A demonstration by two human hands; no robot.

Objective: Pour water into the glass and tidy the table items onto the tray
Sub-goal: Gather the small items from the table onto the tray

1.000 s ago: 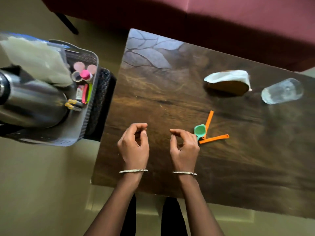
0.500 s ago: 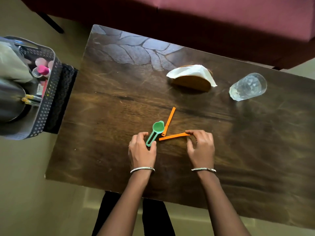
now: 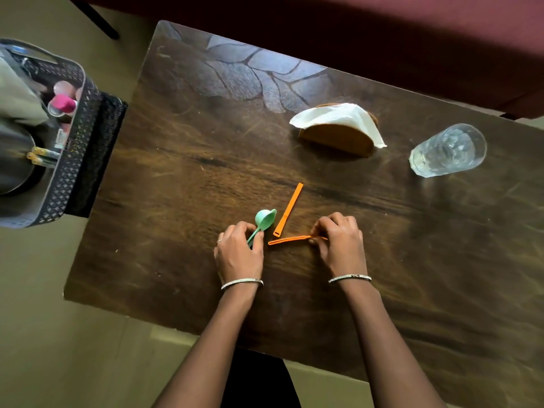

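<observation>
**Pinching two pieces**

My left hand (image 3: 240, 254) pinched the green scoop (image 3: 265, 220) by its handle, and my right hand (image 3: 341, 245) pinched an orange strip (image 3: 290, 240) on the table (image 3: 206, 160). The glass (image 3: 447, 150) stood far right. The tray (image 3: 66, 175) held a steel jug (image 3: 14, 160) and a pink-capped bottle (image 3: 62, 104).

The tray (image 3: 75, 160) and the shiny jug (image 3: 14, 160) are cut off at the left edge. The left hand (image 3: 240, 256) hides part of the green spoon (image 3: 265, 220), the right hand (image 3: 341, 245) part of an orange strip (image 3: 290, 240).
</observation>
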